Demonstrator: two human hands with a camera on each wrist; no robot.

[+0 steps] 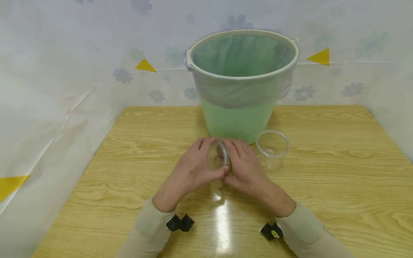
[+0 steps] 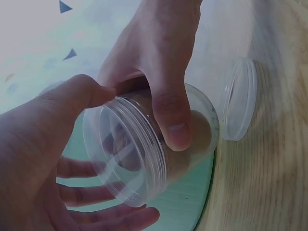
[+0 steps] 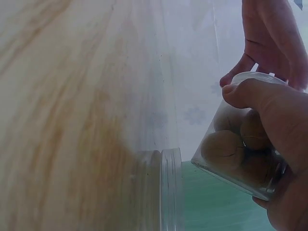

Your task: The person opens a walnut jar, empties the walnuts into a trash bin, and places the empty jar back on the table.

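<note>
Above the table [image 1: 135,150], both hands [image 1: 190,170] cupping clear jar [image 1: 218,157], fingers [image 2: 171,110] curled.

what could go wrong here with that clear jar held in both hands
The clear jar lies on its side between the left hand and the right hand, its mouth looks open, and brown nut-like pieces sit inside, so they might spill onto the table. The second clear jar stands just beside the right hand and could get knocked. The green bucket right behind leaves little room.
</note>
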